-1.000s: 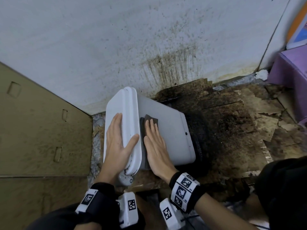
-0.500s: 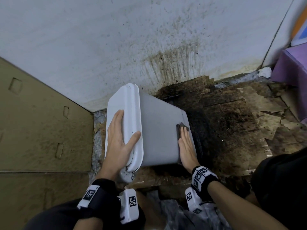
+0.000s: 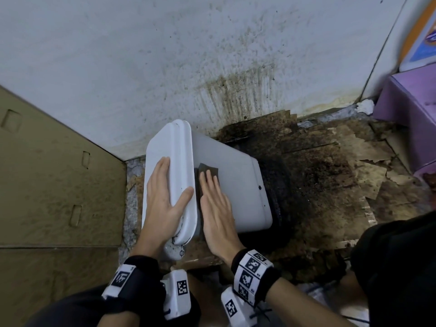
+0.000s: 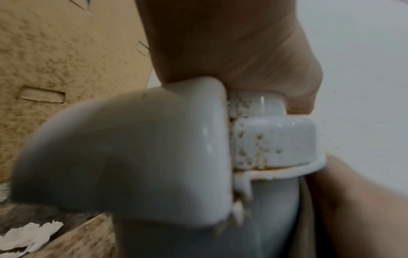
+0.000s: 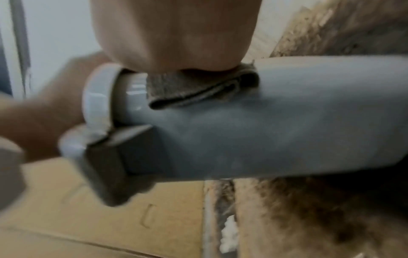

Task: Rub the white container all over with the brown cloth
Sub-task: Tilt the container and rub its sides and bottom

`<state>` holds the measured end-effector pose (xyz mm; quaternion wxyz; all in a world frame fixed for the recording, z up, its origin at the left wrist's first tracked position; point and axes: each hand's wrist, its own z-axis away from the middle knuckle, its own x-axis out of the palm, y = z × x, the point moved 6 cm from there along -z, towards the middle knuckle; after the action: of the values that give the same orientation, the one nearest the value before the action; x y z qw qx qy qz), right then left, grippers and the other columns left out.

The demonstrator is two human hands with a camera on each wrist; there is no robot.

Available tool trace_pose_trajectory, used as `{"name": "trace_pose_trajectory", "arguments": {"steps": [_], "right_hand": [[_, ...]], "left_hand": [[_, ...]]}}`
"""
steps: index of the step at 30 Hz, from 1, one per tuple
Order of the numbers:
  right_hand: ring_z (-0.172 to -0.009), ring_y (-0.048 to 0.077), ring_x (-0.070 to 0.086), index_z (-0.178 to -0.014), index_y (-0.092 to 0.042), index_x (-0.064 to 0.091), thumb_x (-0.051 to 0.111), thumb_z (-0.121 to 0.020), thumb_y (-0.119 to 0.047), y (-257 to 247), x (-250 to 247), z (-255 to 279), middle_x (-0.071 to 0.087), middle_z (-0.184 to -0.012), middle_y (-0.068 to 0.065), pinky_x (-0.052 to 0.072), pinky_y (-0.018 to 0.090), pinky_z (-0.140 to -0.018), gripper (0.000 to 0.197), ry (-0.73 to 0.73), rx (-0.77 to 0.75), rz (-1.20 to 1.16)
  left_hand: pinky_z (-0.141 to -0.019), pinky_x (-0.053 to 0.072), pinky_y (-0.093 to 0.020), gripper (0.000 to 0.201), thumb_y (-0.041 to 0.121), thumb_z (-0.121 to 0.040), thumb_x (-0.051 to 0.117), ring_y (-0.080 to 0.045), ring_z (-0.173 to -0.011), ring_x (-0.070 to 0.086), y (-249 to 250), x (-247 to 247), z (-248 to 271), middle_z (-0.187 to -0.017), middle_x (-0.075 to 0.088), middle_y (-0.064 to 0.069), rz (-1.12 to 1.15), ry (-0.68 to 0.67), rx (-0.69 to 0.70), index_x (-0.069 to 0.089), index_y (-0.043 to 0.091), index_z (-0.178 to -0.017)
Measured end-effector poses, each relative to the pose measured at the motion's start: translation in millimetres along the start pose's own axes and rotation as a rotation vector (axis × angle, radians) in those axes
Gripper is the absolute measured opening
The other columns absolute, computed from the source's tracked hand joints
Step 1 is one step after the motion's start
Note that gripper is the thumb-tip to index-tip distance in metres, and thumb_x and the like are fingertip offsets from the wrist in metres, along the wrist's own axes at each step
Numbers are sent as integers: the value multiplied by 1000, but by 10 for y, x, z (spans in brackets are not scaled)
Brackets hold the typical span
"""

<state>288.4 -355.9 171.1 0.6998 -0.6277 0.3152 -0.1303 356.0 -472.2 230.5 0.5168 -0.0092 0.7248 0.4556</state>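
Note:
The white container (image 3: 236, 185) lies on its side on the floor, its lid (image 3: 165, 142) to the left. My left hand (image 3: 165, 187) rests flat on the lid top with the thumb across the lid rim. The folded brown cloth (image 3: 207, 169) lies on the upper side wall, right beside the lid. My right hand (image 3: 217, 201) presses it down with straight fingers. In the right wrist view the cloth (image 5: 198, 92) shows folded under my palm against the container (image 5: 276, 132). The left wrist view shows the speckled lid edge (image 4: 264, 144) close up.
A stained white wall (image 3: 212, 55) stands just behind the container. Brown cardboard (image 3: 59, 173) closes in the left side. Dirty, torn floor covering (image 3: 330, 173) spreads to the right, with a dark patch under the container's base end. A purple box (image 3: 410, 109) sits far right.
My right hand slid the cloth out to the container's base end, then back along the side wall to beside the lid. The left hand stayed on the lid.

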Motion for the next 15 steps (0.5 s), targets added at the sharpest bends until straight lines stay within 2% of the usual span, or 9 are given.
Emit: {"name": "trace_pose_trajectory", "arguments": {"steps": [2, 4, 8, 11, 15], "right_hand": [[-156, -2, -6, -163, -39, 0, 15, -112, -34, 67, -65, 15, -5, -170, -21, -1, 29, -125, 53, 1, -66, 106], [-155, -3, -4, -162, -42, 1, 19, -113, -32, 235, -122, -10, -4, -170, -23, 0, 28, -124, 53, -9, -64, 141], [-153, -8, -9, -160, -48, -5, 15, -113, -38, 947, -303, -34, -12, -166, -30, 2, 38, -127, 52, -21, 121, 144], [-154, -2, -17, -159, -41, -9, 13, -113, -34, 1439, -417, -72, -18, -168, -18, 1, 47, -129, 51, -29, 269, 118], [-156, 4, -13, -159, -39, -9, 19, -112, -27, 1365, -401, -150, -15, -170, -9, -3, 43, -129, 56, 9, 393, 62]], "left_hand": [[-131, 13, -38, 89, 65, -93, 47, -5, -159, 11, -18, -7, 3, -171, 15, 12, 0, -1, -2, 17, 25, -166], [-131, 14, -40, 89, 65, -93, 47, -4, -159, 11, -44, -25, 5, -172, 15, 13, 2, 1, -10, 17, 25, -166], [-131, 16, -46, 87, 64, -94, 49, -3, -158, 11, -73, -47, 15, -172, 14, 18, 16, -5, -23, 17, 29, -166], [-131, 15, -41, 85, 63, -94, 51, 1, -158, 10, -34, -32, 20, -171, 13, 23, 34, -17, -18, 17, 34, -166], [-129, 12, -33, 85, 63, -93, 51, 3, -157, 9, -12, -20, 15, -170, 13, 21, 44, -5, -18, 18, 33, -165]]}}
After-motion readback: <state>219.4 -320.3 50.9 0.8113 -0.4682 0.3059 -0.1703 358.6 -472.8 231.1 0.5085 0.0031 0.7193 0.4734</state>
